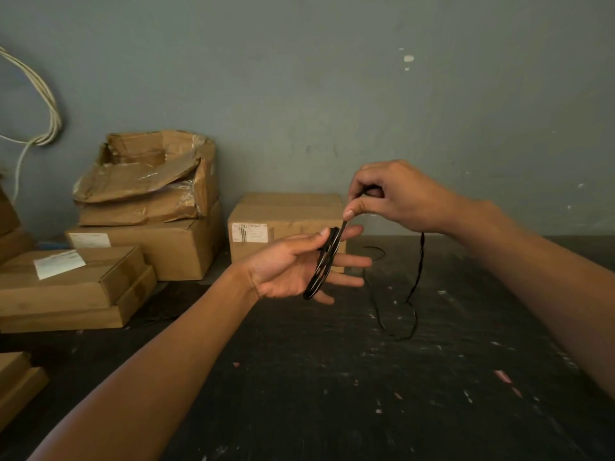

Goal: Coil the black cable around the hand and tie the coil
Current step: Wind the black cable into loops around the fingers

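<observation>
The flat, palm-up left hand point(293, 264) wears several loops of thin black cable point(324, 261) around its spread fingers. Just above, the right hand point(392, 197) pinches the cable; slack trails onto the dark scuffed table point(332, 377).

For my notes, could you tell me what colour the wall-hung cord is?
Off-white; the cord shows in the head view.

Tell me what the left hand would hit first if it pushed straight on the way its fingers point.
Likely the sealed cardboard box against the wall: the left hand, open with the black cable coiled around its fingers, points toward it. Depth is unclear, so it may pass just beside the box and reach the wall.
</observation>
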Demonstrator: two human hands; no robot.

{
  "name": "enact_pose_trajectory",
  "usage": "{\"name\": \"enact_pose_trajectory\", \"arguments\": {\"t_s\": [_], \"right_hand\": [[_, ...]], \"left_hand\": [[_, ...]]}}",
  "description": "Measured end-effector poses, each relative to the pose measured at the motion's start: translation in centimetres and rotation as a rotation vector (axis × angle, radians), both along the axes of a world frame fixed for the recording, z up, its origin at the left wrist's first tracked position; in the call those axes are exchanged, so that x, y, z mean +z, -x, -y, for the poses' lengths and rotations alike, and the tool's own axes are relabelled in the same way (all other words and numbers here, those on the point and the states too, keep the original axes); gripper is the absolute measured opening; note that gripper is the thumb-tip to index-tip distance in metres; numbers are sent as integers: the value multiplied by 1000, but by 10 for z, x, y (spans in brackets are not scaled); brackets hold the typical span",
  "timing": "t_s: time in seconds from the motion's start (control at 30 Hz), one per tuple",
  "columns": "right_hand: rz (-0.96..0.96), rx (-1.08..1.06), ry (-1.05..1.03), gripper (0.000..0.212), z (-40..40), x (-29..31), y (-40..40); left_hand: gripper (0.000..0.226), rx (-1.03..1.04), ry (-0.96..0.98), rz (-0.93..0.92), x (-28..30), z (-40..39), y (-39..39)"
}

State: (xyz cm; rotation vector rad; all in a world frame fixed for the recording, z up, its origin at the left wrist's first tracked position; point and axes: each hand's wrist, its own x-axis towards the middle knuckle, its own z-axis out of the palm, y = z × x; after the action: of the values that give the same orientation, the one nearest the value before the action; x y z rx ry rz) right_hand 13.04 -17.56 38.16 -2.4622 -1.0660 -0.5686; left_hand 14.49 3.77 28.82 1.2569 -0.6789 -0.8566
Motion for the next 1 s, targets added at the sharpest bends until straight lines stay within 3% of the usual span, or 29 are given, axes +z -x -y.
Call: {"name": "enact_pose_trajectory", "arguments": {"t_s": [0.23,0.53,0.73,1.0], "right_hand": [[-207,61,-271,5,12,-28,-19],[-397,101,-366,30,2,-115,-17],[-450,-58,3,15,-18,-183,-1],[-302,50,282,23,-46,-169,31]], "left_hand": [[51,-201,66,-17,6,0,5],[49,-253,290,-32,10,12,10],[48,-156,425,-16,27,9,3],[46,104,453,-34,23,-4,-13]]}}
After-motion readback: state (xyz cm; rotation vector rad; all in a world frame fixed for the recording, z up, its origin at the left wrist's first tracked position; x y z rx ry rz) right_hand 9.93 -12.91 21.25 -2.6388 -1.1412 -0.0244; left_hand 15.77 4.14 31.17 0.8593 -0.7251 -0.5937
